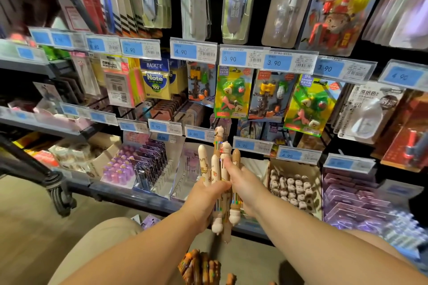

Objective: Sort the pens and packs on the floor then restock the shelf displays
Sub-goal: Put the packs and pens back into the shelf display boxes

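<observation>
I hold a bundle of fat cream and tan multicolour pens (214, 164) with little animal toppers upright in front of the bottom shelf. My left hand (206, 201) grips the bundle around its middle. My right hand (243, 183) pinches one pen in the bundle, thumb pressed near its upper end. More orange-brown pens of the same kind (201, 266) lie in a pile on the floor below my arms. A cardboard display box (294, 187) of matching animal-topped pens stands on the bottom shelf just right of my hands.
Purple pen packs (148, 164) and purple erasers (118, 169) fill boxes left of my hands; purple packs (352, 203) stack at right. Hanging eraser packs (231, 92), sticky notes (155, 81) and blue price tags (287, 155) cover the shelves above. A black cart wheel (60, 194) stands at left.
</observation>
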A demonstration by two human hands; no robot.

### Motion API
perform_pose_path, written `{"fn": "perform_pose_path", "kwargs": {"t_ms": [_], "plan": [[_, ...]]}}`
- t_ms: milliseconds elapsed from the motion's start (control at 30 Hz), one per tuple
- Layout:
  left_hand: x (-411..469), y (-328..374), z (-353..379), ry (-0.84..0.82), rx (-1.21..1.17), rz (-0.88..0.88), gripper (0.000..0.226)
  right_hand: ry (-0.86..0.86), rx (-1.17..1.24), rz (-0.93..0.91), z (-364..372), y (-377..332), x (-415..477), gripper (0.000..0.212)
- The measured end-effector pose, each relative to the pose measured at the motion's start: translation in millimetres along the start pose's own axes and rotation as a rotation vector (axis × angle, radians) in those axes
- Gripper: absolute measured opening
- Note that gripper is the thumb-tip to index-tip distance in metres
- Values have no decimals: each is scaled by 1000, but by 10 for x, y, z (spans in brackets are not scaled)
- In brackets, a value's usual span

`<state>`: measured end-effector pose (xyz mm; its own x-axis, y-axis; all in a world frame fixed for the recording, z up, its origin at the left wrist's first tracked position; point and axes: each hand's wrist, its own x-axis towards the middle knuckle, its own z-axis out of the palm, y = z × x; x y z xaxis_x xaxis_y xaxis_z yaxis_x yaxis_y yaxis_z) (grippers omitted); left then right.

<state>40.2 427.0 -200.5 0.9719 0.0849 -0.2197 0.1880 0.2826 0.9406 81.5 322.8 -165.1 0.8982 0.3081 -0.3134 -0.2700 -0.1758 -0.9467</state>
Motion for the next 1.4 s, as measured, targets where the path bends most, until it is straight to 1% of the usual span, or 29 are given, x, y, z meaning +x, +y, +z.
{"fn": "perform_pose_path", "kwargs": {"t_ms": [33,133,167,200,300,367,467,533,633,667,700,767,833,900,967,1000,1067,1100,1167,1233,1267,1333,1400], "plan": [[-8,14,12,-4,-32,-11,20,7,-43,5,-12,-44,-4,54],[-31,38,44,-26,-86,-33,18,8,-182,-30,-82,-178,-68,38],[-42,45,58,-34,-90,-31,17,12,-209,-38,-111,-209,-99,38],[-51,46,70,-47,-94,-32,19,17,-241,-39,-151,-223,-123,39],[-86,51,119,-121,-110,-35,36,93,-419,-70,-249,-276,-228,46],[-107,53,150,-174,-106,-17,38,147,-514,-100,-338,-285,-273,51],[-136,45,191,-236,-88,-23,33,212,-598,-120,-513,-373,-398,51],[-139,44,226,-267,-68,-19,38,219,-664,-118,-666,-442,-478,57],[-109,51,316,-280,-26,-15,42,129,-675,-5,-875,-493,-557,62],[-87,43,359,-279,-22,-13,42,93,-649,57,-936,-483,-564,58],[-68,33,413,-270,-18,-16,41,69,-601,115,-999,-470,-573,50],[-33,-5,524,-259,-16,-29,41,70,-535,181,-1160,-420,-546,33],[5,-80,628,-256,-8,-56,42,78,-580,239,-1350,-347,-502,28],[43,-180,703,-254,29,-88,37,31,-693,285,-1549,-264,-438,28],[67,-276,763,-261,68,-113,28,-10,-873,325,-1724,-191,-376,32],[80,-323,781,-263,85,-124,25,-26,-932,368,-1810,-154,-330,30],[95,-404,803,-265,108,-141,22,-67,-981,466,-1954,-112,-244,17],[97,-445,802,-267,116,-145,24,-89,-1036,510,-2009,-108,-199,16],[84,-539,774,-271,130,-168,39,-124,-1215,563,-2106,-111,-118,28],[74,-646,730,-264,119,-201,46,-202,-1334,621,-2168,-71,-42,32],[87,-704,704,-265,118,-217,46,-231,-1340,653,-2189,-42,-11,32],[148,-796,659,-282,136,-241,48,-209,-1360,712,-2198,29,45,27],[243,-838,636,-296,130,-256,49,-195,-1428,684,-2201,125,95,18]]}}
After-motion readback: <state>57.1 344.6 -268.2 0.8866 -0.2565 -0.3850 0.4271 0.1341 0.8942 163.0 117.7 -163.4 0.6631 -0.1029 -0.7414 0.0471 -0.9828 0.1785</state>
